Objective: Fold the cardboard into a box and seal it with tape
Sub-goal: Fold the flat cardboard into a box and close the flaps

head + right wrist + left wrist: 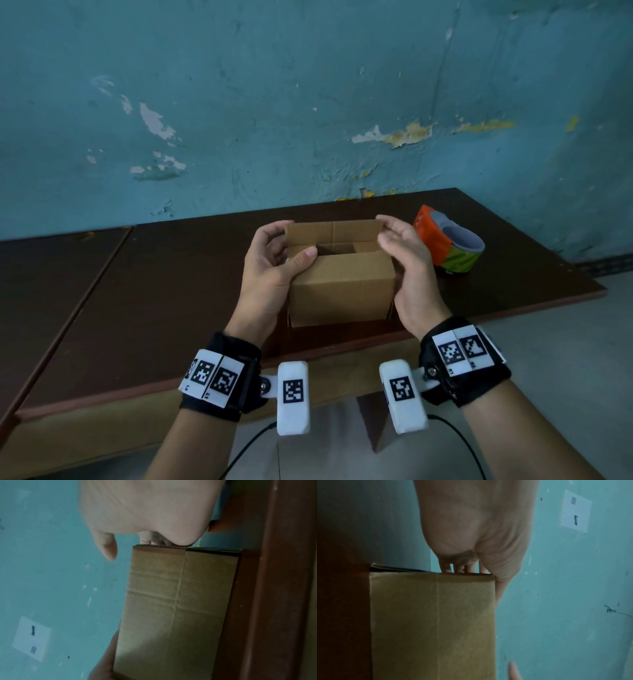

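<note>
A small brown cardboard box (342, 284) stands on the dark brown table (171, 291), its top partly open. My left hand (274, 260) grips the box's left end, with the thumb pressing on the near flap and the fingers curled behind. My right hand (407, 253) cups the right end, its fingers curled over the corner of the upright far flap (342, 231). The left wrist view shows my left hand (479, 527) with fingers behind the box (433, 622). In the right wrist view the right hand (145, 507) has fingers behind the box (176, 608) and the thumb off it.
An orange tape dispenser (445, 246) with a green and yellow roll lies on the table just right of my right hand. A peeling blue wall (308, 102) rises behind the table. The table's front edge (342, 353) runs just behind my wrists.
</note>
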`<state>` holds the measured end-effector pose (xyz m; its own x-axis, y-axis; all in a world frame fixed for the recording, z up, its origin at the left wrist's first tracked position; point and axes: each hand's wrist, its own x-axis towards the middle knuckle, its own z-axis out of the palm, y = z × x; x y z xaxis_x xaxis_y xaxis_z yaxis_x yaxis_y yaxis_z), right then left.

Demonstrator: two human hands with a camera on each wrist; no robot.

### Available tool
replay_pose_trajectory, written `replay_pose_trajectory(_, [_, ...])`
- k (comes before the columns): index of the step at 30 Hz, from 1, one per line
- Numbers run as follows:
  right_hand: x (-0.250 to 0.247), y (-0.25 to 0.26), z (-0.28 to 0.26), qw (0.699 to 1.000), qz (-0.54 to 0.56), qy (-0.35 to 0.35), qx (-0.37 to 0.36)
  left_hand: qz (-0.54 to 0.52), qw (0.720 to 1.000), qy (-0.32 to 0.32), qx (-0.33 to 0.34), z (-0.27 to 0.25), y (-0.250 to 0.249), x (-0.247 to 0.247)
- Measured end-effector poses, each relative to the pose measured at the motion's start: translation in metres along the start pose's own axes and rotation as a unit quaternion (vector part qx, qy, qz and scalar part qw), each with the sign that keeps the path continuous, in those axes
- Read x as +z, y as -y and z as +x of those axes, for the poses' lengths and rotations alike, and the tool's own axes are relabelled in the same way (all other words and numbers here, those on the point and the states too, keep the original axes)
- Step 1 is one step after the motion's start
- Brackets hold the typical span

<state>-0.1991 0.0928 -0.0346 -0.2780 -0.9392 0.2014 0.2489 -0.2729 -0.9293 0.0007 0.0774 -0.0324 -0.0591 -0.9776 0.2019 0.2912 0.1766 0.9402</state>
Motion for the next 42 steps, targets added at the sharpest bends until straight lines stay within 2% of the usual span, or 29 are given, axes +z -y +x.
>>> replay_pose_trajectory(5, [0.000, -0.007, -0.003, 0.997, -0.066, 0.024, -0.037, 0.018, 1.000, 0.006, 0.002, 0.004, 0.003, -0.002])
replay_pose_trajectory(24, [0.001, -0.010, -0.001, 0.997, -0.023, 0.029, -0.063, -0.010, 1.000, 0.018, 0.018, 0.005, 0.004, 0.000])
replay_pose_trajectory(29, [-0.001, -0.012, -0.001, 0.997, -0.007, 0.035, -0.071, 0.008, 0.999, 0.001, 0.036, 0.003, 0.005, 0.000])
replay_pose_trajectory(34, [0.001, -0.013, -0.002, 0.994, -0.045, 0.022, -0.094, 0.057, 0.996, -0.039, 0.055, 0.001, 0.006, -0.001])
replay_pose_trajectory(42, [0.003, -0.019, -0.003, 0.989, -0.084, -0.007, -0.118, 0.071, 0.996, -0.048, 0.033, -0.001, 0.002, 0.001])
